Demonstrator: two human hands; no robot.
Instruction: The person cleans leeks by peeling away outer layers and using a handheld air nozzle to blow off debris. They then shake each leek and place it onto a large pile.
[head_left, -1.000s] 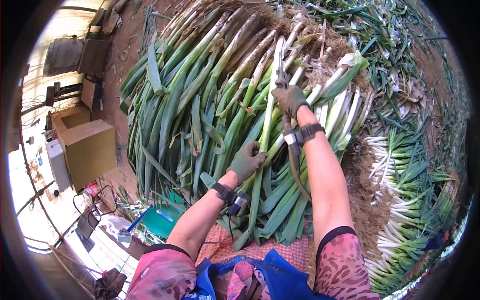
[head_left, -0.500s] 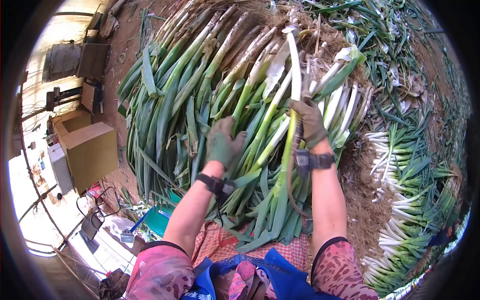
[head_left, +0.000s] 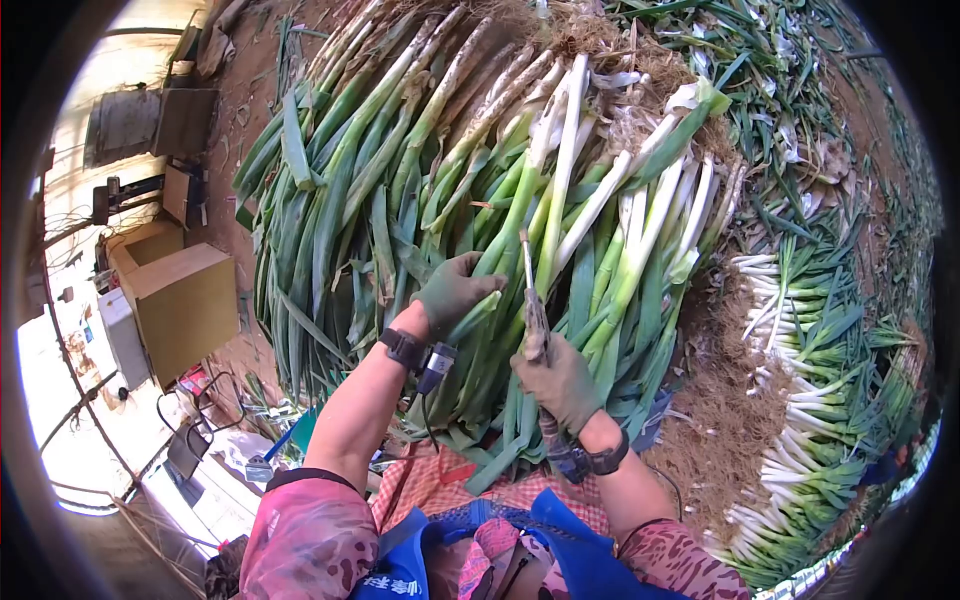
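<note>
A big heap of leeks [head_left: 400, 170] with long green leaves and white, rooty ends lies before me. My left hand [head_left: 455, 295], in a dirty green glove, is closed around a leek [head_left: 517, 205] near its leaves. A little to the right and nearer my body, my right hand [head_left: 560, 380], gloved too, grips an air blow gun [head_left: 534, 310]. Its thin nozzle points up toward the white stalks. Several stripped, whiter leeks [head_left: 650, 235] lie on the heap's right side. Both wrists carry dark straps, and the left one has a small device.
On the right, a long row of trimmed leeks [head_left: 800, 400] lies beside loose roots [head_left: 725, 430]. Leaf scraps [head_left: 770, 90] cover the ground at upper right. At left stand a cardboard box [head_left: 185, 310] and a metal-framed chair [head_left: 190, 440]. Checked cloth [head_left: 420, 485] covers my lap.
My right hand has moved down toward me, away from the leek stalk, and the blow gun now shows in it. My left hand has closed on a leek from a spread position.
</note>
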